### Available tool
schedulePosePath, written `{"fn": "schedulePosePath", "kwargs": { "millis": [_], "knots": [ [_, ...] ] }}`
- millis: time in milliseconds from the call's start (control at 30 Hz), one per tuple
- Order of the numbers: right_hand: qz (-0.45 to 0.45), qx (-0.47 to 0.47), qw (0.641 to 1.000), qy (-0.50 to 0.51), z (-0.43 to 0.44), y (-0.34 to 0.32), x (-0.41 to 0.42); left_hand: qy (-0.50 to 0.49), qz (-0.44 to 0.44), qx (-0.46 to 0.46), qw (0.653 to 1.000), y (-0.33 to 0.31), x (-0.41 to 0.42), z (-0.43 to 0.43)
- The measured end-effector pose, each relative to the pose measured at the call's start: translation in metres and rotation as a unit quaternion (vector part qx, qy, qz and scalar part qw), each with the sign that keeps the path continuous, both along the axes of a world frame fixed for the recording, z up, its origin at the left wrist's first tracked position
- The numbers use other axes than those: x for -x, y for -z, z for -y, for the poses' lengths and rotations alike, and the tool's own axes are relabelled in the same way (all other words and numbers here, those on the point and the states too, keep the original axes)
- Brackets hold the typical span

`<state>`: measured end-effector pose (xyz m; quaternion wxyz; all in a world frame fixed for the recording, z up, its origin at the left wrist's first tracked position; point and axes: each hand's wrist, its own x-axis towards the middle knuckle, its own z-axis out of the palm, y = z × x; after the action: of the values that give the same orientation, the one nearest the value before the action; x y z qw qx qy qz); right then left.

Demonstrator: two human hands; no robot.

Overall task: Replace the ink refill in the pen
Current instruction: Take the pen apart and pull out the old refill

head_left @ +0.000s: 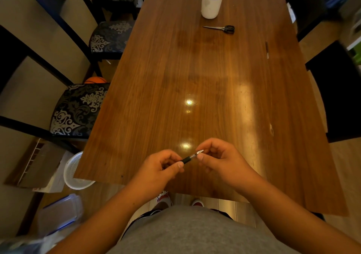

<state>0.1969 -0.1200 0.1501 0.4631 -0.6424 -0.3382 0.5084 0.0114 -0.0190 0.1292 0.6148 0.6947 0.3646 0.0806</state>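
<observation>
With the pen (190,157) held level just above the near edge of the table (205,81), the left hand (158,168) clamps its black grip while the right hand (218,159) pinches the silver tip, likely to unscrew it, with a spare refill (266,50) lying far up the table's right side.

The pen (190,156) is slim, with a black grip section and a silvery pointed tip aimed up and right. It is held tilted above the near surface (195,78). A thin dark refill-like stick (266,49) lies far off near the right edge.
</observation>
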Motion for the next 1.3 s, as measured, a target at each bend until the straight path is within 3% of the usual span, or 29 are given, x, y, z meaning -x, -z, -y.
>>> {"fn": "schedulePosePath", "kwargs": {
  "millis": [167, 433, 600, 767, 967, 1133, 1300],
  "knots": [
    [-0.077, 0.004, 0.996, 0.046, -0.005, -0.001, -0.002, -0.002, -0.004, 0.009, 1.000, 0.005, 0.003, -0.005],
    [-0.057, 0.005, 0.996, 0.073, -0.021, 0.006, -0.001, -0.012, -0.012, 0.016, 1.000, 0.011, 0.003, -0.018],
    [-0.106, 0.012, 0.991, 0.087, -0.031, 0.011, -0.001, -0.020, -0.007, 0.031, 0.999, 0.016, 0.003, -0.029],
    [-0.096, 0.023, 0.986, 0.132, -0.039, 0.021, -0.005, -0.024, -0.024, 0.039, 0.999, 0.025, 0.009, -0.039],
    [0.095, 0.141, 0.980, 0.106, -0.050, 0.072, -0.011, -0.040, -0.059, 0.054, 0.996, 0.034, 0.019, -0.050],
    [0.321, 0.211, 0.923, 0.007, -0.054, 0.124, -0.018, -0.047, -0.070, 0.067, 0.994, 0.039, 0.027, -0.057],
    [0.417, 0.218, 0.882, -0.009, -0.056, 0.142, -0.024, -0.041, -0.080, 0.074, 0.993, 0.044, 0.034, -0.061]
  ]
}}
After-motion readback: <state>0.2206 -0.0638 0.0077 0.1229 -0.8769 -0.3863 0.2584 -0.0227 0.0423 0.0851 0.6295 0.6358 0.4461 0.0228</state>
